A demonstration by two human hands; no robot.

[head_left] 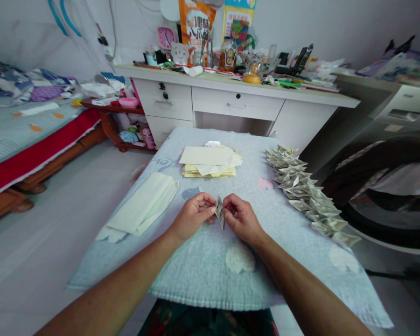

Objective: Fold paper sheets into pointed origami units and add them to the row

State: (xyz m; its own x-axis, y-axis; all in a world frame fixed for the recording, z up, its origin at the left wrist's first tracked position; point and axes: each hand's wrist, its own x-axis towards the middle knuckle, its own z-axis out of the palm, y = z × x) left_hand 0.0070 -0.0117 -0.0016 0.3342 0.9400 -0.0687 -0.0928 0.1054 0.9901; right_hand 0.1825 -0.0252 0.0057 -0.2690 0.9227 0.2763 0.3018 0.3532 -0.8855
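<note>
Between my two hands, a small pointed piece of folded paper (220, 213), greyish with print on it, is held upright above the cloth-covered table. My left hand (196, 212) pinches its left side between thumb and fingers. On the right side, my right hand (242, 217) pinches it too, fingers curled. Many similar folded paper pieces (306, 193) stand in rows along the table's right side. Beyond my hands lies a stack of yellowish and white paper sheets (210, 161). Left of my left hand is a folded pile of pale paper (143, 203).
A blue patterned cloth (203, 266) covers the table. Behind it stands a white desk (238, 100) crowded with a jar (228, 55), an orange bag (196, 28) and a pink clock (165, 37). A bed (38, 126) is at left, a washing machine (388, 186) at right.
</note>
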